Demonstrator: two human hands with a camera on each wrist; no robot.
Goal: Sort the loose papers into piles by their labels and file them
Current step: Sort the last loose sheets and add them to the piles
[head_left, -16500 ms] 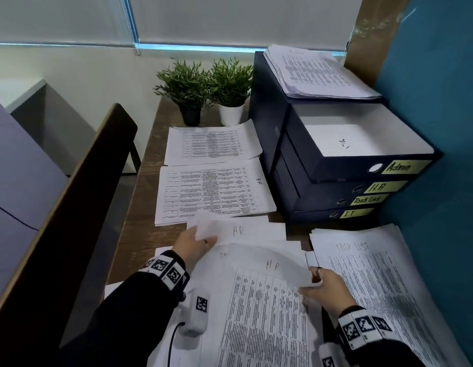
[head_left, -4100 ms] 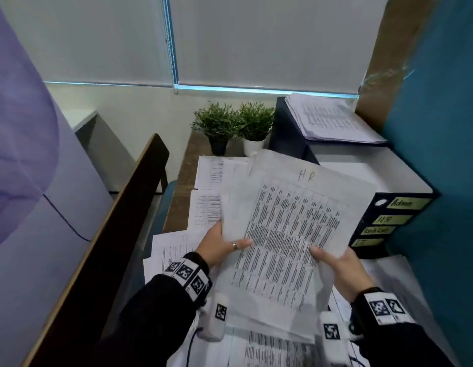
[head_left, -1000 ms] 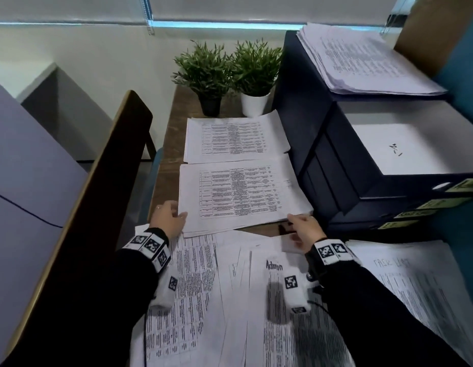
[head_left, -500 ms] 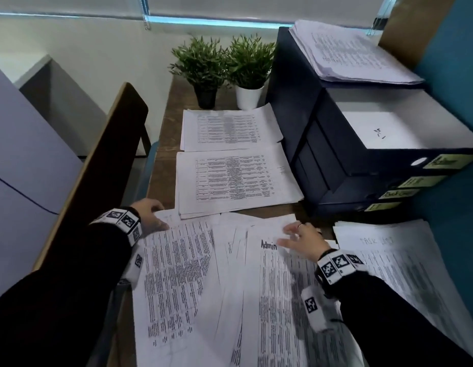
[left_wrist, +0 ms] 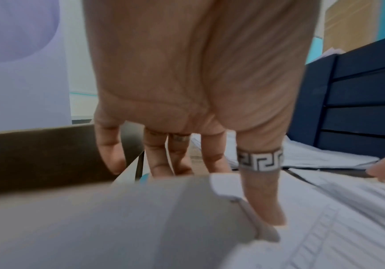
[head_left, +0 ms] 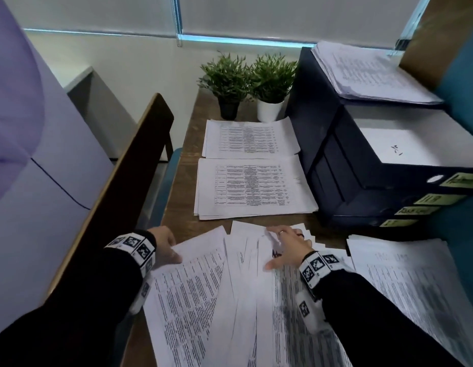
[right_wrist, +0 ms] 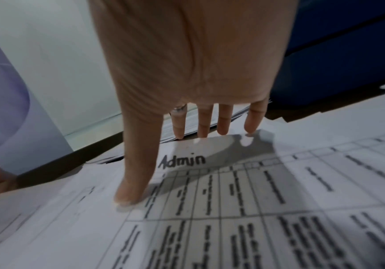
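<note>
Wooden desk [head_left: 182, 197] beneath blinded window [head_left: 283, 17]

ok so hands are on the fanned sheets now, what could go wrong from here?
1. The loose sheets overlap, and the right hand lies flat on the Admin sheet, so a slide could drag neighbours with other labels along.
2. The left hand works at the desk edge; sheets overhanging there could slip off.
3. The stack on top of the drawer unit sits unevenly and could slide off if the unit is jolted during filing.
</note>
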